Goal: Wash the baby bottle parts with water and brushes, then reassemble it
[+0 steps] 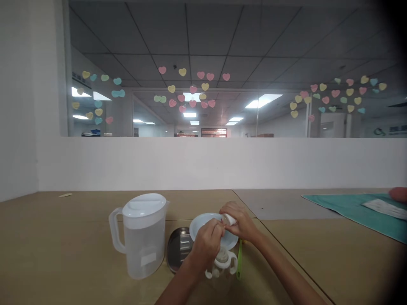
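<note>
Over a pale blue bowl (197, 221), my right hand (241, 221) holds a small white bottle cap (229, 219) with its fingers wrapped round it. Close against the cap, my left hand (207, 239) is closed in a pinch; what its fingertips hold, if anything, is too small to make out. Just below the hands, a clear baby bottle (221, 256) with two white side handles stands upright, its top uncovered. Right of the bottle lies a green handle (239, 264), its far end hidden by my right hand and arm.
A lidded translucent pitcher (144, 237) stands on the left, its handle pointing left. Between pitcher and bowl lies a shiny metal tray (173, 252). On the right are a teal cloth (346, 205) and a white patterned item (386, 208). A low white wall (203, 163) with glass above closes off the back.
</note>
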`<move>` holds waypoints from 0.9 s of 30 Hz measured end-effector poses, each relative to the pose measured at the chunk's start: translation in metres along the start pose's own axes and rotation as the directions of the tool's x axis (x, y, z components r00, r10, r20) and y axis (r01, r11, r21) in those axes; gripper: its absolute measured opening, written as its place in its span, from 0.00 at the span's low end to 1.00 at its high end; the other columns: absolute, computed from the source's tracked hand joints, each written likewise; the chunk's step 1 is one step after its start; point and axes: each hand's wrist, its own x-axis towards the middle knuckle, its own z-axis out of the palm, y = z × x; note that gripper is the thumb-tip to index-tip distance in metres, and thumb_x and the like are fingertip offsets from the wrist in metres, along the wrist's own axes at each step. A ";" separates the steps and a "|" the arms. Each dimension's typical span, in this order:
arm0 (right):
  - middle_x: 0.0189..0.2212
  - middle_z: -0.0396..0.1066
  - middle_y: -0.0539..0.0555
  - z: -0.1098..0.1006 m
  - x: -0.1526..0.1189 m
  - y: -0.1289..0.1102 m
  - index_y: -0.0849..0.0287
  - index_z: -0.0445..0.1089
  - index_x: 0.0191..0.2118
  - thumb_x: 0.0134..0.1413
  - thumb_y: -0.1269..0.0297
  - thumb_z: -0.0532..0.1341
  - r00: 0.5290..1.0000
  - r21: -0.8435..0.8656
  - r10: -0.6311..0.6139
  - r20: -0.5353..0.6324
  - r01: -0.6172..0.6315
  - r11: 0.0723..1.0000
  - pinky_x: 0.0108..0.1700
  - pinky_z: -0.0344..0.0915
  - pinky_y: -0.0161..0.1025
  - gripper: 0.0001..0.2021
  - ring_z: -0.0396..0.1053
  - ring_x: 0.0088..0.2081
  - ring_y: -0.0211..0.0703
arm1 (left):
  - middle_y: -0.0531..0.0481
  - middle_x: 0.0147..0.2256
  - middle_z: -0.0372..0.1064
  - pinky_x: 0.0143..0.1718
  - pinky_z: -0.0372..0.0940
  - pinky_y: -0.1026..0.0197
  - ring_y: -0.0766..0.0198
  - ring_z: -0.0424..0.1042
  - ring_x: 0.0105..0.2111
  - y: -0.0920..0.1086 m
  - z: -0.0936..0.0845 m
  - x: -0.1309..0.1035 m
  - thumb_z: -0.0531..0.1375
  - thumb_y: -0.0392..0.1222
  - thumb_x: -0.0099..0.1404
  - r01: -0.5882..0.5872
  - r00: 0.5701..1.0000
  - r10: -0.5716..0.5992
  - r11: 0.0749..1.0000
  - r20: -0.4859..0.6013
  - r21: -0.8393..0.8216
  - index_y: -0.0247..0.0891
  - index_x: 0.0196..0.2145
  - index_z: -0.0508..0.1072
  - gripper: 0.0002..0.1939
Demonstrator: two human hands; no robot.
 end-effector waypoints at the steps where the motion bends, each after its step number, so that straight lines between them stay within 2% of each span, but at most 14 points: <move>1: 0.31 0.69 0.53 -0.004 -0.003 -0.001 0.56 0.66 0.36 0.50 0.65 0.60 1.000 0.000 0.010 -0.001 -0.010 1.000 0.40 0.58 0.42 0.06 0.64 0.36 0.45 | 0.50 0.26 0.64 0.32 0.67 0.63 0.65 0.68 0.31 0.003 0.000 0.002 0.44 0.28 0.66 -0.020 1.000 0.020 1.000 -0.007 -0.014 0.38 0.27 0.60 0.13; 5: 0.29 0.70 0.52 -0.020 -0.008 -0.007 0.56 0.67 0.36 0.48 0.64 0.61 1.000 -0.032 0.017 0.012 -0.017 0.999 0.42 0.58 0.43 0.07 0.64 0.34 0.44 | 0.50 0.26 0.65 0.33 0.68 0.63 0.66 0.69 0.31 0.011 -0.003 0.008 0.44 0.28 0.66 -0.067 0.998 0.066 0.996 -0.012 -0.057 0.38 0.27 0.60 0.13; 10: 0.28 0.71 0.51 -0.033 -0.005 -0.019 0.55 0.68 0.36 0.43 0.67 0.62 0.999 -0.061 0.025 0.029 -0.023 0.998 0.45 0.57 0.44 0.10 0.64 0.33 0.43 | 0.48 0.28 0.66 0.34 0.68 0.63 0.65 0.70 0.34 0.013 -0.015 0.009 0.48 0.29 0.66 -0.079 0.997 0.081 0.991 0.017 -0.106 0.37 0.28 0.61 0.10; 13: 0.30 0.72 0.51 -0.037 0.000 -0.026 0.55 0.68 0.36 0.41 0.68 0.61 0.998 -0.074 0.029 0.053 -0.025 0.997 0.46 0.57 0.44 0.11 0.65 0.34 0.43 | 0.48 0.29 0.66 0.35 0.68 0.63 0.64 0.70 0.36 0.014 -0.028 0.010 0.48 0.29 0.66 -0.102 0.994 0.106 0.991 0.039 -0.085 0.37 0.28 0.62 0.10; 19: 0.30 0.71 0.50 -0.036 0.012 -0.041 0.54 0.68 0.36 0.39 0.67 0.63 0.999 -0.088 0.020 0.049 -0.016 0.996 0.51 0.55 0.47 0.13 0.65 0.35 0.43 | 0.48 0.29 0.66 0.36 0.67 0.64 0.65 0.70 0.35 0.016 -0.051 0.010 0.47 0.29 0.66 -0.052 0.997 0.055 0.997 0.058 -0.059 0.38 0.27 0.62 0.12; 23: 0.30 0.70 0.51 -0.032 0.014 -0.059 0.56 0.67 0.37 0.39 0.69 0.61 0.999 -0.092 0.024 0.021 -0.022 0.995 0.49 0.57 0.47 0.13 0.64 0.35 0.44 | 0.49 0.31 0.66 0.36 0.67 0.63 0.65 0.70 0.34 0.014 -0.057 0.005 0.46 0.32 0.68 0.080 0.992 -0.073 0.995 0.100 -0.066 0.38 0.32 0.65 0.11; 25: 0.32 0.69 0.53 -0.030 0.010 -0.066 0.57 0.66 0.36 0.40 0.71 0.60 0.997 -0.109 0.067 -0.030 -0.070 0.992 0.46 0.59 0.45 0.12 0.64 0.37 0.45 | 0.47 0.38 0.67 0.42 0.67 0.61 0.64 0.70 0.40 0.014 -0.059 0.000 0.46 0.33 0.68 0.175 0.979 -0.161 0.979 0.123 -0.109 0.39 0.41 0.65 0.10; 27: 0.33 0.68 0.55 -0.027 0.002 -0.069 0.58 0.65 0.35 0.41 0.71 0.59 0.982 -0.129 0.145 -0.116 -0.160 0.979 0.42 0.60 0.43 0.11 0.63 0.37 0.46 | 0.44 0.47 0.66 0.49 0.64 0.57 0.61 0.67 0.48 0.014 -0.059 -0.009 0.48 0.36 0.68 0.272 0.958 -0.252 0.950 0.140 -0.152 0.40 0.50 0.62 0.14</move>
